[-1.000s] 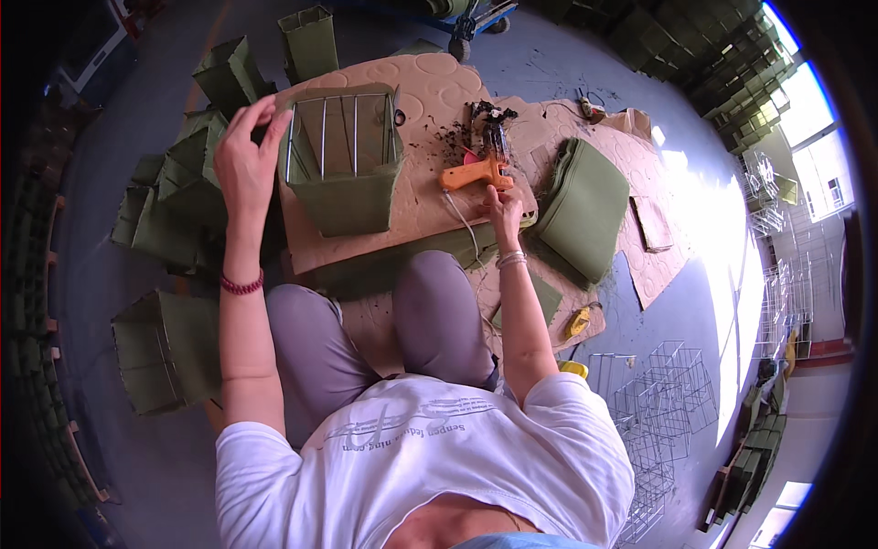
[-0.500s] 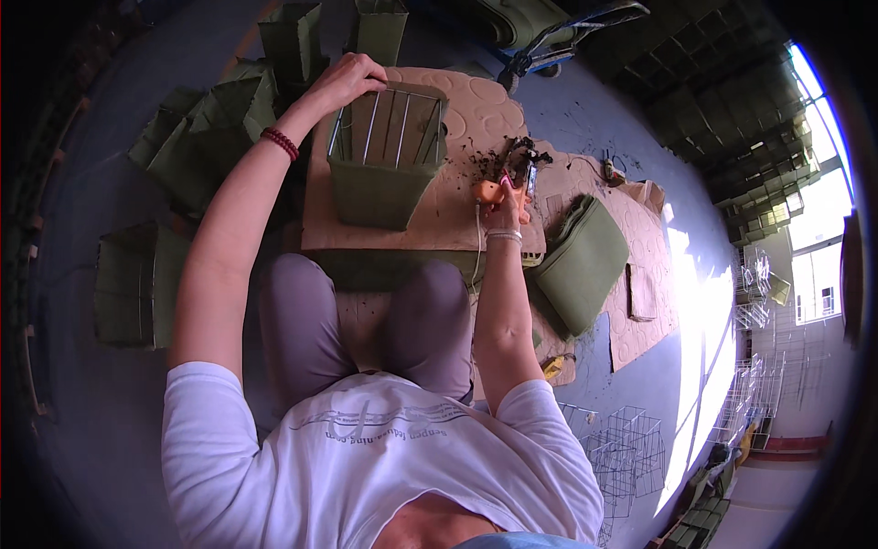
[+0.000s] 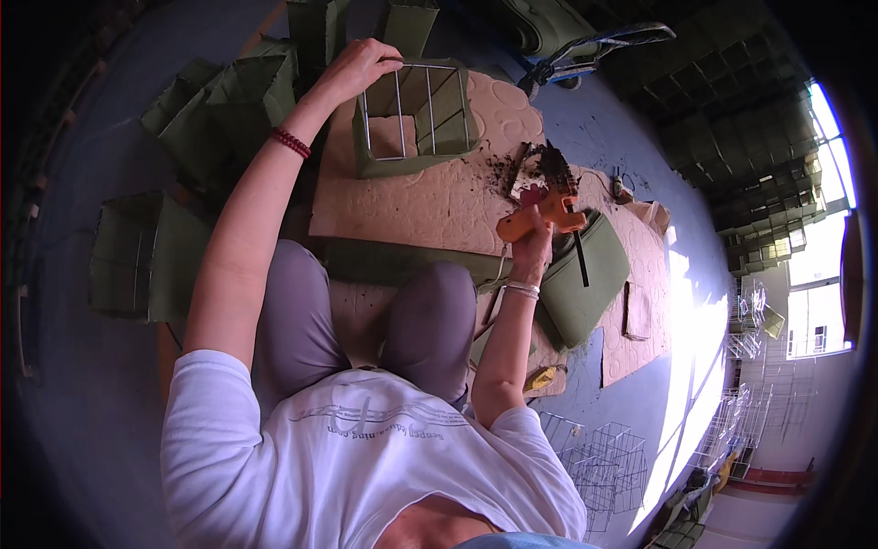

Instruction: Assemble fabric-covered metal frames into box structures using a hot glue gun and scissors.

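A green fabric box with a wire frame (image 3: 416, 166) sits tipped on the cardboard-topped work surface (image 3: 375, 215), its opening turned toward me. Through the wires its inside shows, with a tan patch at the bottom. My left hand (image 3: 361, 71) is closed on the box's far left rim, thumb and fingers pinching the edge. To the right, my right hand (image 3: 532, 245) is wrapped round an orange glue gun (image 3: 540, 220), held above the right edge of the cardboard. A dark stick juts from the gun, and a pale cord hangs below it.
Several green fabric boxes (image 3: 247, 96) stand at the left and far left. Dark crumbs (image 3: 501, 174) litter the cardboard beside the glue gun. Folded green fabric (image 3: 585, 284) lies at the right. Wire frames (image 3: 604, 467) stand on the floor, lower right. A blue cart (image 3: 594, 59) is at the back.
My right hand has lifted the glue gun from the dark-littered spot and brought it nearer. My left hand has tipped the box, so more of its inside shows.
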A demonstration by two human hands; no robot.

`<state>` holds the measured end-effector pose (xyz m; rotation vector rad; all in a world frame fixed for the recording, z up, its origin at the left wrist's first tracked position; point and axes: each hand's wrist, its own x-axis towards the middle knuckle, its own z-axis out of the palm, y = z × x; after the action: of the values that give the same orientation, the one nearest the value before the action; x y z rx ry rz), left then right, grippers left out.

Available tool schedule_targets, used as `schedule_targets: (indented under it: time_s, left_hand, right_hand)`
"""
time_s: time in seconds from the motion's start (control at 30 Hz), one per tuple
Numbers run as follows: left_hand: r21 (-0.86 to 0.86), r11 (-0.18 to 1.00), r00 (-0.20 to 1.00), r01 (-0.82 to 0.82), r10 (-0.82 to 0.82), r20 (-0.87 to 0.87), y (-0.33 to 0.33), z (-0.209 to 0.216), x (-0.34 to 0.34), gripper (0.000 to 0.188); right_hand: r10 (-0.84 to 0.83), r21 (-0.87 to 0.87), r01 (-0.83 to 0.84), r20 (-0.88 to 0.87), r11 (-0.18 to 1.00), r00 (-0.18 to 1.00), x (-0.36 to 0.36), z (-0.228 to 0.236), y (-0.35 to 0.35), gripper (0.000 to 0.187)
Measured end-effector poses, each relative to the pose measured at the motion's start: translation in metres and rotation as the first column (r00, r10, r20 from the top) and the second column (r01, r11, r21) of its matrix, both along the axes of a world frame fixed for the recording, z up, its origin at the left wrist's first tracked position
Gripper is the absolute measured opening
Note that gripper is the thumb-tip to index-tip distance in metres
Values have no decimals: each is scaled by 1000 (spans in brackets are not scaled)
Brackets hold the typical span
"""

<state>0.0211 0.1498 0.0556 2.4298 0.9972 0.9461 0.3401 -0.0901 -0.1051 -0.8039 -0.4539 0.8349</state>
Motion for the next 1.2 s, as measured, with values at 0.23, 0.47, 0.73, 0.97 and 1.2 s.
schedule_targets:
  time_s: [0.23,0.47,0.73,0.97,1.2]
  left_hand:
    - [-21,1000,999,11,-10,44,-8,-1,-3,31]
    - [12,994,989,107,-106,-102,13,22,0,30]
    - [-41,971,930,237,-239,-280,14,54,-14,29]
    - [-271,908,794,319,-413,-446,37,60,-19,31]
    - [43,987,870,155,-116,-480,36,50,-17,52]
  right_hand:
    - [191,94,-174,-222,980,956,15,-7,11,26]
    - [43,-42,-73,-488,996,872,20,-109,17,28]
    - [84,-91,-151,-513,984,854,24,-107,15,34]
    - [-22,-206,-94,-500,974,866,29,-113,19,32]
    - [43,-171,-137,-464,976,885,21,-111,19,31]
